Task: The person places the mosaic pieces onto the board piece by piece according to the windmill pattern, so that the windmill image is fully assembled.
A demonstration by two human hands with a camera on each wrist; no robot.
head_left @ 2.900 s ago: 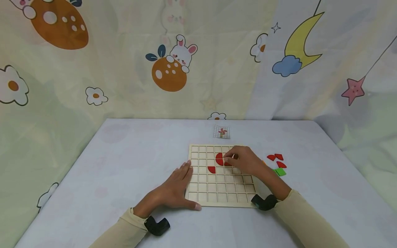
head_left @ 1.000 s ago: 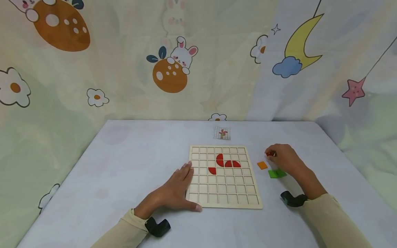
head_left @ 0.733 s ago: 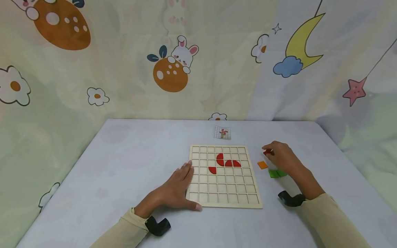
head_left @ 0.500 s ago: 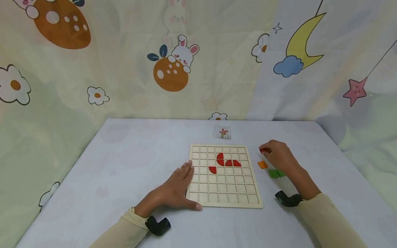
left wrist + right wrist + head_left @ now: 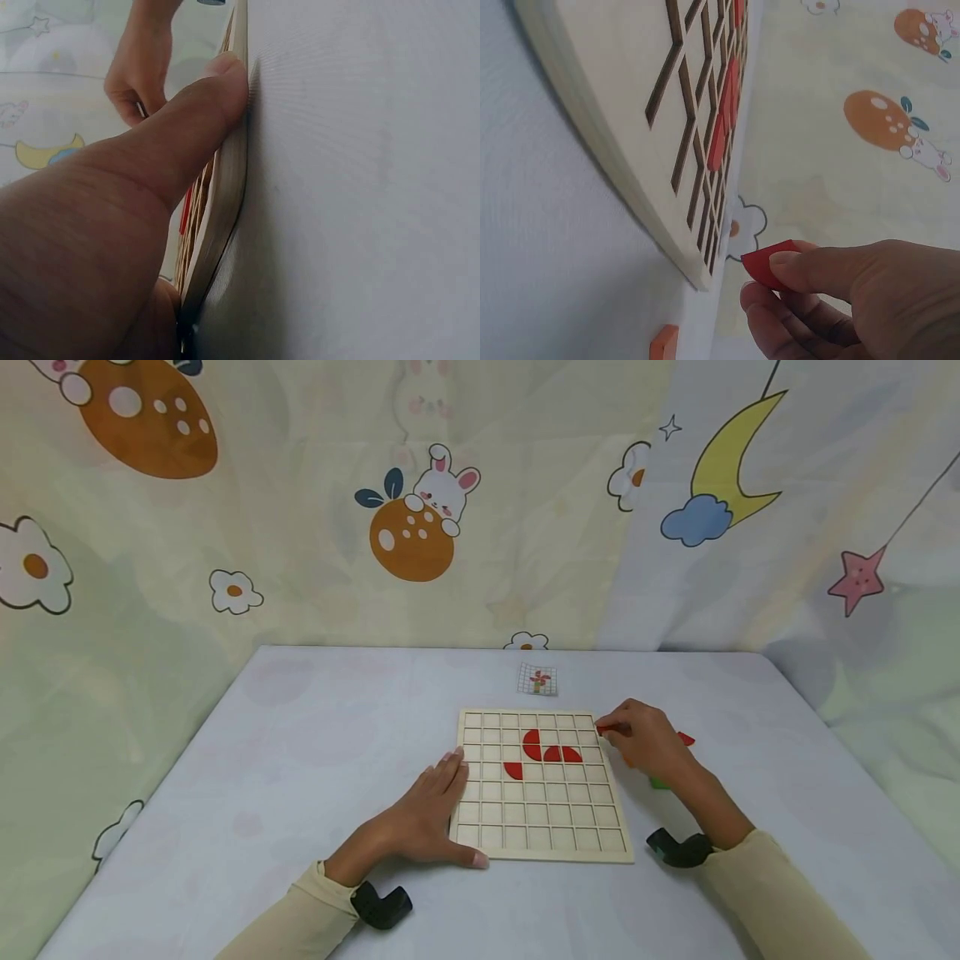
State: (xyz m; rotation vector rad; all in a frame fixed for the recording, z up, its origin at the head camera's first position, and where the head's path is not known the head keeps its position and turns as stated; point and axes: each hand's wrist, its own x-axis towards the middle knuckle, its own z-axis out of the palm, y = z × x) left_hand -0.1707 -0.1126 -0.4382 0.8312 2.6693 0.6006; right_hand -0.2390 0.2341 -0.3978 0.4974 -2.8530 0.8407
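Observation:
My left hand rests against the left side of the wooden grid board, fingers straight along its edge, thumb at the front corner. In the left wrist view the thumb lies across the board's rim. Several red quarter-circle tiles sit in cells of the upper middle. Between thumb and index finger my right hand pinches another red quarter-circle tile, held above the table beside the board's far right corner. The right wrist view shows this tile apart from the board.
Right of the board, partly hidden by the right hand and forearm, lie a red tile, a green tile and an orange tile. A small pattern card with a pinwheel picture lies behind the board. A printed curtain hangs beyond the table.
My right hand left the board, where one more red tile now shows, went right to the loose tiles, picked up a red one and came back left. The left hand stayed put.

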